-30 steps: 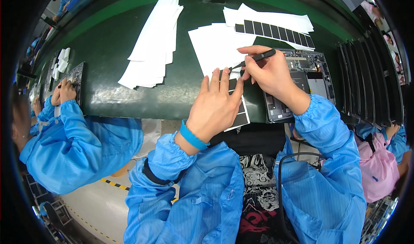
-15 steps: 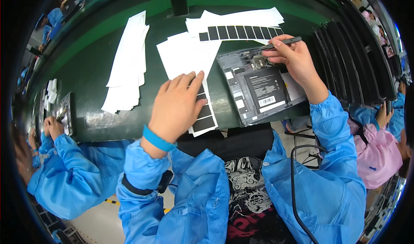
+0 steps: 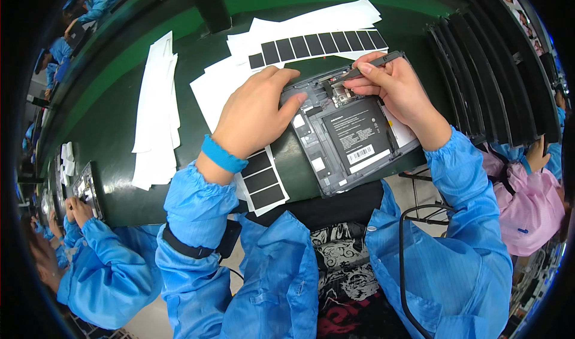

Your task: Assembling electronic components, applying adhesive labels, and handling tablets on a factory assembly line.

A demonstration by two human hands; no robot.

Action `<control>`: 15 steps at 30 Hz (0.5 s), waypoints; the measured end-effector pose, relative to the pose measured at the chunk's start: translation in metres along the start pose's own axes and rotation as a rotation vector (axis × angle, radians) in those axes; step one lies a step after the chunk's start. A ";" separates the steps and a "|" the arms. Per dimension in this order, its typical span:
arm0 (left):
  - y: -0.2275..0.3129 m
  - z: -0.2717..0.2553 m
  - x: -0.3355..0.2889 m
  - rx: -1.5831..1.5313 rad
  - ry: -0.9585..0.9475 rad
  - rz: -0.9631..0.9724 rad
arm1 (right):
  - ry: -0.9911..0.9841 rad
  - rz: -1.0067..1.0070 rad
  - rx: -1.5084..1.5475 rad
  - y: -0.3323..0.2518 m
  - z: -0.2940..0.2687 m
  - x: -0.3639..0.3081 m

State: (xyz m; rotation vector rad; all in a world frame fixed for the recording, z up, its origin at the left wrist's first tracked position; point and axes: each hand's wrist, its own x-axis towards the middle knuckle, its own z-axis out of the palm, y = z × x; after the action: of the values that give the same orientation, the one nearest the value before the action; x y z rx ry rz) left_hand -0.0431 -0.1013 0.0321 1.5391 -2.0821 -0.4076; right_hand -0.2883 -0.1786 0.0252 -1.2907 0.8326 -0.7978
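Observation:
A tablet-like device [image 3: 326, 153] with its cover off lies tilted on the green bench in front of me. Inside it sit a black battery [image 3: 357, 132] with a white label strip and an exposed circuit board [image 3: 342, 93]. My right hand [image 3: 392, 90] pinches black tweezers [image 3: 377, 65], their tips down at the board near the far edge. At the device's far left corner is my left hand [image 3: 257, 108], thumb and forefinger apart, the thumb at the frame. Under that hand runs a white sheet of black rectangular stickers [image 3: 263, 180].
Another sticker strip [image 3: 317, 47] lies on white sheets [image 3: 311, 24] beyond the device. A stack of white strips [image 3: 156, 111] rests on the left. Black panels [image 3: 485, 81] stand in a row at right. A co-worker in blue [image 3: 108, 267] sits at left, one in pink [image 3: 530, 213] at right.
My left hand has gone from the sticker sheet to the device's far left corner. The tweezers' tips have come down to the board. The whole view has shifted a little.

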 end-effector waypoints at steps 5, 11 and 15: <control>-0.004 0.001 0.001 -0.131 0.001 -0.044 | 0.009 0.010 -0.034 -0.001 0.001 0.001; -0.002 0.003 0.000 -0.142 -0.021 -0.062 | 0.019 0.014 -0.049 -0.001 0.003 0.000; 0.001 0.017 -0.003 -0.122 0.075 0.091 | 0.023 0.013 -0.040 -0.001 0.000 -0.001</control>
State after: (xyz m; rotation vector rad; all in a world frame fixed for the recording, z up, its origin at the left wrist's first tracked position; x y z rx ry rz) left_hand -0.0533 -0.0993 0.0181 1.3639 -2.0219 -0.4291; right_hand -0.2886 -0.1778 0.0265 -1.3123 0.8783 -0.7897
